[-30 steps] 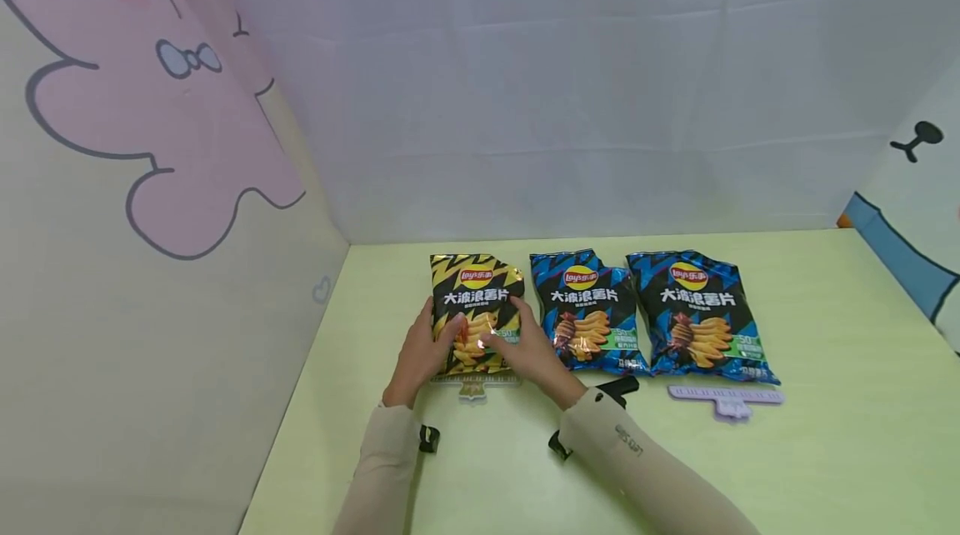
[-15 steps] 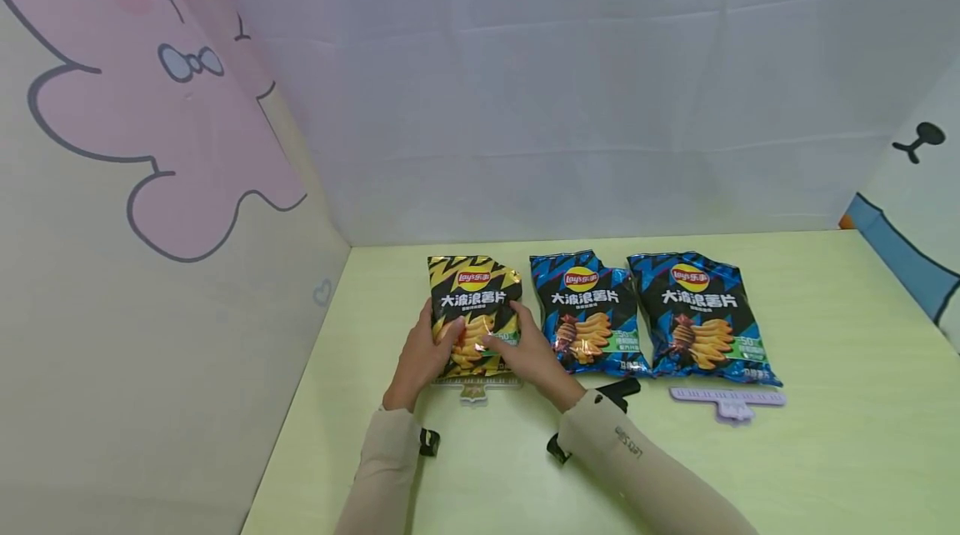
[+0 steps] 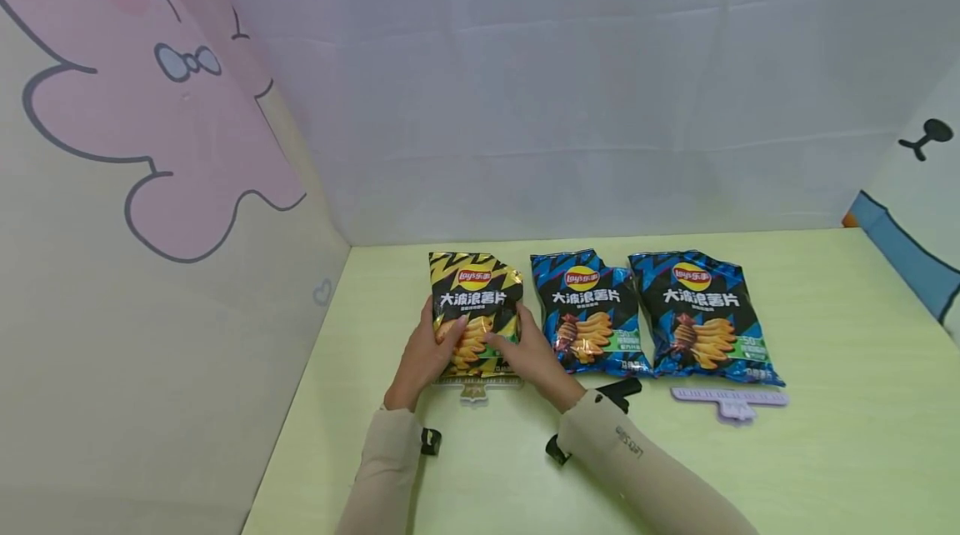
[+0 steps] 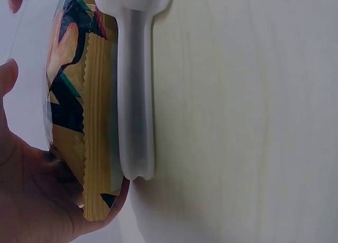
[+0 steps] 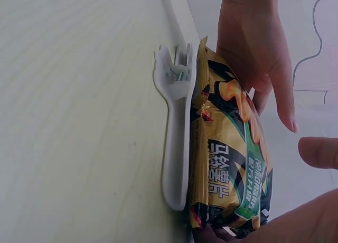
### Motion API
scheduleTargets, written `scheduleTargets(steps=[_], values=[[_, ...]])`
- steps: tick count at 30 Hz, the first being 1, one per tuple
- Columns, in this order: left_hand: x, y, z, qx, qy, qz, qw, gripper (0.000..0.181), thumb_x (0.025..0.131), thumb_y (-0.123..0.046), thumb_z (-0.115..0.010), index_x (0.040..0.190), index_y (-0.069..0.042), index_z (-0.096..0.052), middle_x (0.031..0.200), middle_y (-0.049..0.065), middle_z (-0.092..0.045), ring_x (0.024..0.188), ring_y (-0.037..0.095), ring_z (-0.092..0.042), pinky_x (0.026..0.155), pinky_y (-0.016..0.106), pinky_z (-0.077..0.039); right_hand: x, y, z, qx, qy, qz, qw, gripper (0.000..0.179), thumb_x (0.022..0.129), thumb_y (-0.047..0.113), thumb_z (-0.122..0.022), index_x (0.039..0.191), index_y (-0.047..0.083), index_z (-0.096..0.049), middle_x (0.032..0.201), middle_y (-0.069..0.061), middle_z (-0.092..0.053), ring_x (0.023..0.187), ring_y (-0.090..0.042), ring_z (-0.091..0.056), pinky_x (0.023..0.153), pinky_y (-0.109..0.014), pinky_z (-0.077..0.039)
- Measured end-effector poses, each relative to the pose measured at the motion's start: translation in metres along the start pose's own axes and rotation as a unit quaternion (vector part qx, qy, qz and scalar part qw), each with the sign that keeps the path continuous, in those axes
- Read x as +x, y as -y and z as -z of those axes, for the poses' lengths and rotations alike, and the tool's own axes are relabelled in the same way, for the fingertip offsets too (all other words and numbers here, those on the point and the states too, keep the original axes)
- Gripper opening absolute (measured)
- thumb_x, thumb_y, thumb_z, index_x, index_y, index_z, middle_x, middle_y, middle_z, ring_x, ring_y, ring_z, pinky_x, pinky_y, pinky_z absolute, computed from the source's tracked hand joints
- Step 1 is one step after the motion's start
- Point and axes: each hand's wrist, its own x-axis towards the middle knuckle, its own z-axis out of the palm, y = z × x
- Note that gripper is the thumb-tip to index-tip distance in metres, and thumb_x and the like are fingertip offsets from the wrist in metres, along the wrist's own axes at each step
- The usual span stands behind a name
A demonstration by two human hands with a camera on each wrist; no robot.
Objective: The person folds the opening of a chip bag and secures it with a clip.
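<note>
A yellow and black bag of potato chips (image 3: 474, 306) lies at the left of the row in the head view. My left hand (image 3: 425, 356) grips its left side, and my right hand (image 3: 536, 356) grips its right side. Both thumbs lie over the front of the bag. In the left wrist view, fingers of the left hand (image 4: 39, 190) reach under the bag's lower corner. Along the bottom seam, touching or nearly touching it, is a pale sealing clip (image 5: 177, 142), seen also in the head view.
Two blue and black chip bags, a middle one (image 3: 588, 314) and a right one (image 3: 701, 318), lie to the right. A purple sealing clip (image 3: 731, 397) lies before the right bag. A black clip (image 3: 621, 389) is partly hidden by the right sleeve. Walls bound the table (image 3: 840, 435).
The hands stay on the yellow bag, which shifts only very slightly. The other bags and the clips stay where they were.
</note>
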Motion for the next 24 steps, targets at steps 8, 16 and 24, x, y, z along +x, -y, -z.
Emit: scheduleTargets(steps=[8,16,24], values=[[-0.002,-0.0021,0.0015,-0.001,0.004,-0.005,1.0,0.09,0.096,-0.063,-0.053,0.163,-0.023,-0.009,0.151,0.02,-0.049,0.128,0.039,-0.055,0.109,0.062,-0.043,0.0022,-0.0005,-0.0013,0.011,0.004,-0.021,0.9997,0.078,0.101,0.034,-0.06,0.162,0.013,-0.018,0.161,-0.018,-0.038,0.146,-0.04,-0.039,0.12,-0.06,-0.031],[-0.0037,-0.0037,0.0035,-0.016,0.01,-0.006,0.9998,0.088,0.098,-0.059,-0.053,0.163,-0.02,-0.007,0.149,0.022,-0.049,0.124,0.038,-0.056,0.108,0.06,-0.044,0.0001,0.0039,-0.0021,0.029,0.008,-0.036,0.9989,0.084,0.099,0.033,-0.063,0.162,0.007,-0.014,0.164,-0.022,-0.029,0.15,-0.043,-0.031,0.122,-0.061,-0.027],[-0.0038,-0.0023,0.0034,-0.026,0.013,-0.012,0.9995,0.087,0.098,-0.058,-0.053,0.163,-0.022,-0.007,0.147,0.021,-0.05,0.122,0.036,-0.057,0.107,0.06,-0.044,-0.0008,0.0068,-0.0019,0.047,0.01,-0.05,0.9976,0.084,0.099,0.033,-0.063,0.162,0.008,-0.014,0.165,-0.022,-0.026,0.151,-0.044,-0.028,0.123,-0.061,-0.023]])
